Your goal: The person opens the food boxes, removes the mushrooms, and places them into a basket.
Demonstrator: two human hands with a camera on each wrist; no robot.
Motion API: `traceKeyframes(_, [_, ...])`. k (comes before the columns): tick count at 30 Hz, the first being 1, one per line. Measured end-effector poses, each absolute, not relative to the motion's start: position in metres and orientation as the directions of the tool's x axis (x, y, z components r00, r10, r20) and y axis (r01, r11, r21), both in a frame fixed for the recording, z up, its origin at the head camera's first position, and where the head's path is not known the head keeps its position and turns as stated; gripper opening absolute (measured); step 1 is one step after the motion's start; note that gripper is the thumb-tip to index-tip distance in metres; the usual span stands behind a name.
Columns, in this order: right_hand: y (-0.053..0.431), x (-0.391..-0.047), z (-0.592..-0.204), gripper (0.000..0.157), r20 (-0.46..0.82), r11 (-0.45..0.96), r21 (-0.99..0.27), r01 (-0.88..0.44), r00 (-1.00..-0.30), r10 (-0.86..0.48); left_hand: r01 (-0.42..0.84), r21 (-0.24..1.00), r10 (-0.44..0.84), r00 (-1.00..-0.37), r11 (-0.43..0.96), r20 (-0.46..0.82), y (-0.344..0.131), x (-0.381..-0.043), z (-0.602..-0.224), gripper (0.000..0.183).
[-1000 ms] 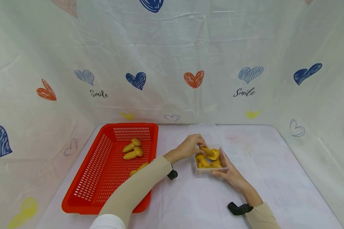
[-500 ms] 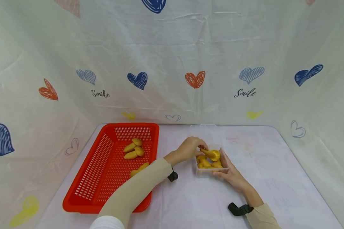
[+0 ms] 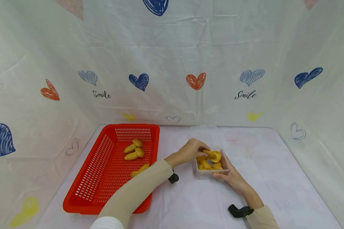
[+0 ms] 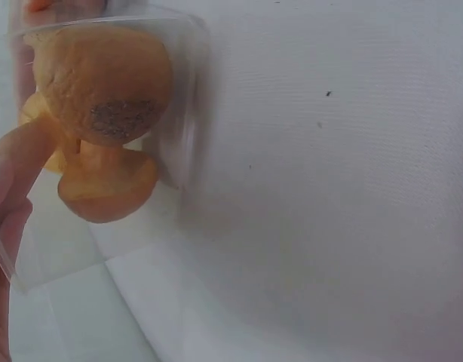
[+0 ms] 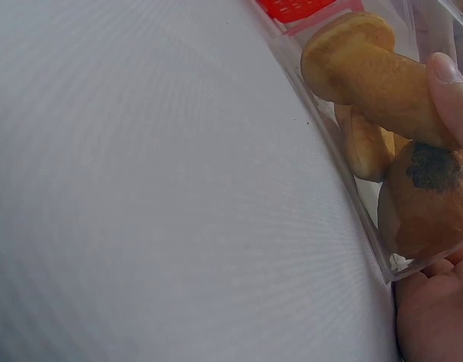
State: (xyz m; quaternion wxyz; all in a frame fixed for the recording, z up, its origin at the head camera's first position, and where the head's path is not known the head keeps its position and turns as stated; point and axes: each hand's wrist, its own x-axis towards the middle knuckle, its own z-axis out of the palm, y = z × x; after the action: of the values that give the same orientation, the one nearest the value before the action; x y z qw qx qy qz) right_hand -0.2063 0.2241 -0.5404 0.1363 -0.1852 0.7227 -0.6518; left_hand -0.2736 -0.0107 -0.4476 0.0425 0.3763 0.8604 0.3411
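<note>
In the head view, my left hand (image 3: 190, 151) pinches a yellow-brown mushroom (image 3: 215, 156) by its stem, just inside a clear plastic box (image 3: 204, 175). Several more mushrooms (image 3: 205, 164) lie beneath it. My right hand (image 3: 235, 178) grips the box at its right side, with the thumb along the front wall. The left wrist view shows a large mushroom cap (image 4: 103, 83) with a dark patch, close to the fingers. From the right wrist, the held mushroom (image 5: 375, 75) lies above another with a dark mark (image 5: 427, 200); a thumb (image 5: 450, 90) presses on its stem.
A red perforated basket (image 3: 89, 171) stands at the left with several mushrooms (image 3: 134, 149) in it, partly covered by the left sleeve (image 3: 140, 187). The box's clear lid (image 3: 203, 132) lies behind it. A white curtain (image 3: 166, 47) printed with hearts surrounds the white table (image 3: 183, 203).
My left hand has shifted slightly right and down, and the mushroom it holds has moved a little with it. The right hand keeps its place on the box.
</note>
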Motion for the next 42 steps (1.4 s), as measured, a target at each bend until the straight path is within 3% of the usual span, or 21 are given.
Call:
traceKeyframes(6, [0.222, -0.206, -0.541, 0.106, 0.046, 0.073, -0.994, -0.087, -0.895, -0.444, 0.537, 0.720, 0.628, -0.757, 0.439, 0.181, -0.013, -0.273, -0.447, 0.022])
traceKeyframes(14, [0.221, -0.208, -0.543, 0.104, 0.099, 0.053, -0.989, -0.138, -0.883, -0.460, 0.475, 0.812, 0.609, -0.768, 0.339, 0.195, -0.019, -0.274, -0.434, 0.022])
traceKeyframes(25, [0.222, -0.207, -0.540, 0.106, 0.042, 0.132, -0.985, -0.109, -0.900, -0.433, 0.473, 0.823, 0.561, -0.792, 0.315, 0.240, -0.041, -0.270, -0.395, 0.023])
traceKeyframes(42, [0.224, -0.208, -0.543, 0.105, 0.074, 0.110, -0.985, -0.133, -0.901, -0.428, 0.348, 0.897, 0.368, -0.899, 0.273, 0.237, -0.146, -0.250, -0.344, 0.030])
